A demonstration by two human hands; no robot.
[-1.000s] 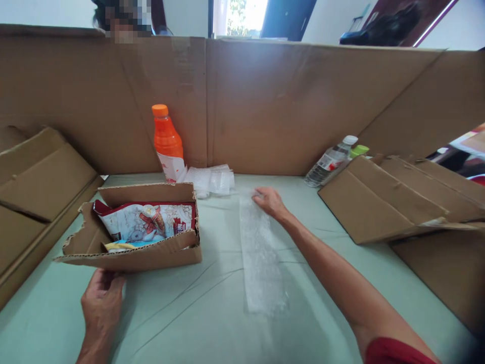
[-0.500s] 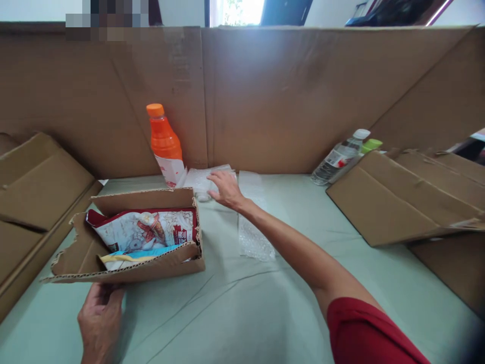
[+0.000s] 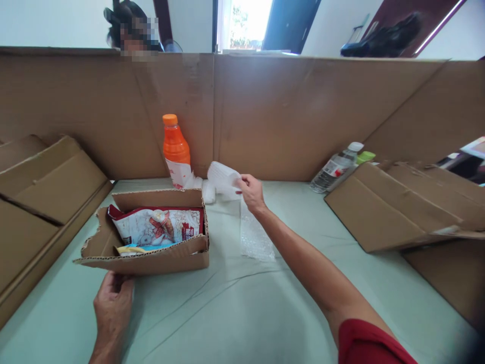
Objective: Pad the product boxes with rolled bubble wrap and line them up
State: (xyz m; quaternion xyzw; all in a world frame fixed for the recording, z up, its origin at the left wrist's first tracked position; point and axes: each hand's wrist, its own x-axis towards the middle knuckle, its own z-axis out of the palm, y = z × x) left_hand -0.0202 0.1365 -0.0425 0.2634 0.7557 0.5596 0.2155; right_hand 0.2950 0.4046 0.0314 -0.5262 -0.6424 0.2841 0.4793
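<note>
Between the fingers and thumb of my right hand (image 3: pixel 251 193) is one end of a piece of bubble wrap (image 3: pixel 223 177), raised above the table. A second strip of bubble wrap (image 3: pixel 255 235) lies flat beneath my right forearm. My left hand (image 3: pixel 113 298) is closed at the lower near side of an open cardboard box (image 3: pixel 151 267), its fingertips partly hidden under the wall. Inside the box lie a white and dark red snack bag (image 3: pixel 161 225) and a blue and yellow packet (image 3: pixel 146 247). An orange drink bottle (image 3: pixel 176 151) stands just behind the box.
A tall cardboard wall (image 3: pixel 265 116) closes off the back of the table. At the right, a clear water bottle (image 3: pixel 335 169) leans beside a large cardboard box (image 3: pixel 397 207); another cardboard box (image 3: pixel 49 187) stands at the left. Beyond the wall, a person's head shows.
My right hand has closed on a piece of bubble wrap, lifted it and drawn it to the right. My left hand stays at the box. The view has tilted up and shifted left.
</note>
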